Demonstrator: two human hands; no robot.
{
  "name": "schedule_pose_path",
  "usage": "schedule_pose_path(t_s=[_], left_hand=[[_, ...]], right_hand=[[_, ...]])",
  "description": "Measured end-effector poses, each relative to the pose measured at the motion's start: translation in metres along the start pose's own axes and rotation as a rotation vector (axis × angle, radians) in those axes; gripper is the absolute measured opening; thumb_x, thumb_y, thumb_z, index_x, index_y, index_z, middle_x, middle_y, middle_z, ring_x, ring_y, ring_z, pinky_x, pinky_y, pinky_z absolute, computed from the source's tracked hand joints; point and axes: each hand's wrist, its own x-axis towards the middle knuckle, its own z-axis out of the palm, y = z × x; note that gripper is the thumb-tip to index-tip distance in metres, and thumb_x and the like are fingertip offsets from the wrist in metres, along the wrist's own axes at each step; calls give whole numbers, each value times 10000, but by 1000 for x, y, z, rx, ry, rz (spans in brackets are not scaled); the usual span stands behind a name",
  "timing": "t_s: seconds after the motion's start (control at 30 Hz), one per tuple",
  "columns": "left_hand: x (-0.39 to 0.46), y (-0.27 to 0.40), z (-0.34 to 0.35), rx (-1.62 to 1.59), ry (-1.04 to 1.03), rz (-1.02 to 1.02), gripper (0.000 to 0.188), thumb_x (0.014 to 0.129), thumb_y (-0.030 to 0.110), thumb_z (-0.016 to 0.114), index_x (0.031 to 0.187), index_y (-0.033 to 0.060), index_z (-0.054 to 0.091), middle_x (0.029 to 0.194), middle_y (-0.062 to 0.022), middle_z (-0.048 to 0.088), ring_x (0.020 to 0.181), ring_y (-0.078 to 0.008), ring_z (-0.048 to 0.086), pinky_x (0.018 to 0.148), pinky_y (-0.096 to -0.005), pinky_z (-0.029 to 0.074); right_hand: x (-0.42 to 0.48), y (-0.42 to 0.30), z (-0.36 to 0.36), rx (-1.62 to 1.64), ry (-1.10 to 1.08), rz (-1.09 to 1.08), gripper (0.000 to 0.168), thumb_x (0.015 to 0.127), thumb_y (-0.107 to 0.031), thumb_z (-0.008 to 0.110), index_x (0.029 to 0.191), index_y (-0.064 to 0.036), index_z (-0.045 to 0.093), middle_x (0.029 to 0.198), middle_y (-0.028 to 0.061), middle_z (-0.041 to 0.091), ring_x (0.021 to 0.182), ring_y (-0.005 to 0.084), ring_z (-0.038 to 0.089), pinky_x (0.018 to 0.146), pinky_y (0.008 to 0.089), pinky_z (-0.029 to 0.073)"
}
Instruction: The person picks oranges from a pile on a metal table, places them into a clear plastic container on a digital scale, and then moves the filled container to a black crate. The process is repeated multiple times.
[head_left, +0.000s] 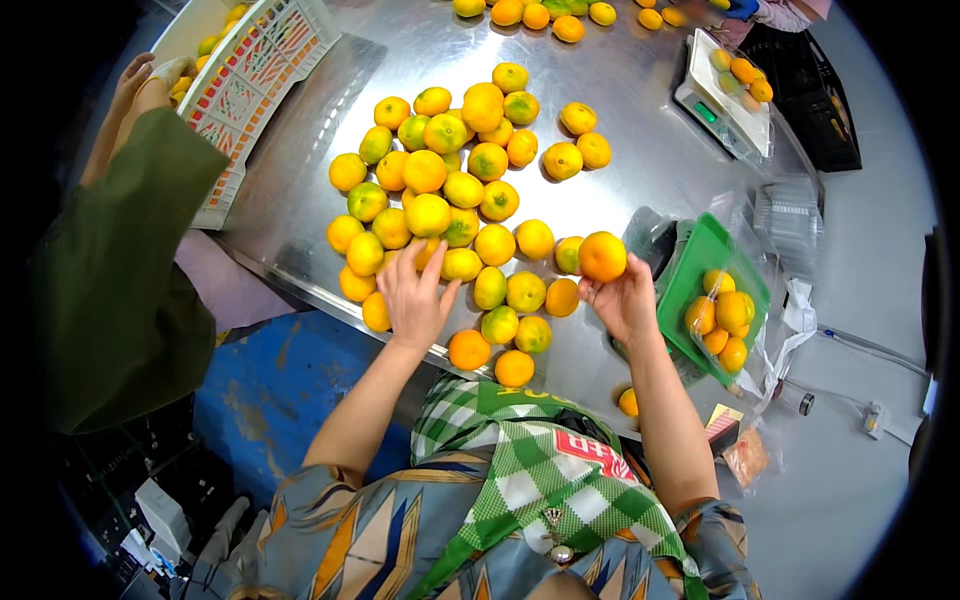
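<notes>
A loose heap of yellow-orange mandarins (425, 171), some with green patches, is spread before me on the steel table (300, 161). Over the heap's near edge reaches my left hand (414, 296), fingers apart, its fingertips at a partly covered mandarin (427, 253); contact is hard to judge. My right hand (626, 300) holds up an orange mandarin (602, 256) at the heap's right side. Just right of that hand, a green tray (679, 322) carries a clear plastic pack of mandarins (721, 319).
At left, a co-worker's arms (142, 150) reach into a white plastic crate (255, 97) of mandarins. A digital scale (724, 105) bearing mandarins stands far right, beside a black crate (810, 97). Stacked clear plastic containers (787, 214) lie beyond the green tray. Another person's gloved hand (742, 9) shows top right.
</notes>
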Motion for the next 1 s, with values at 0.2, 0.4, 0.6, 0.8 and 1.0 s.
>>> schedule_pose_path(t_s=[0.2, 0.4, 0.6, 0.8, 1.0], left_hand=[[3, 3, 5, 89, -43, 88, 534, 632, 219, 801, 1123, 129, 611, 1210, -96, 481, 1171, -307, 405, 961, -483, 285], [-12, -1, 19, 156, -43, 54, 554, 619, 220, 802, 1118, 135, 578, 1222, -85, 488, 1181, -291, 422, 957, -473, 294], [-23, 7, 6, -116, 50, 16, 497, 647, 125, 779, 1094, 86, 565, 1080, -121, 577, 1099, -302, 508, 923, -452, 355], [-35, 63, -17, -1425, -216, -612, 516, 806, 57, 665, 1263, 80, 427, 1225, -86, 513, 1045, -225, 564, 817, -361, 521], [-50, 129, -17, -2026, -627, -858, 612, 802, 144, 574, 1378, 129, 368, 1258, -104, 501, 1109, -244, 529, 854, -405, 482]], right_hand=[[-56, 36, 3, 97, -58, 85, 584, 867, -540, 544, 1166, -40, 508, 941, 125, 590, 789, 201, 595, 703, 341, 507], [-87, 50, 3, 118, -20, 42, 651, 831, -520, 595, 1281, -66, 465, 1039, 118, 570, 816, 222, 561, 705, 350, 470], [-105, 29, 9, 177, -218, 16, 609, 900, -420, 525, 1377, -85, 348, 1113, 155, 551, 899, 263, 594, 764, 340, 497], [-135, 19, 4, -46, -178, -146, 725, 809, -178, 692, 1403, -146, 277, 1124, 186, 559, 860, 230, 600, 724, 297, 510], [-159, 5, -33, 263, -283, -98, 523, 966, -465, 379, 1300, -63, 405, 1006, 206, 609, 758, 239, 645, 720, 330, 528]])
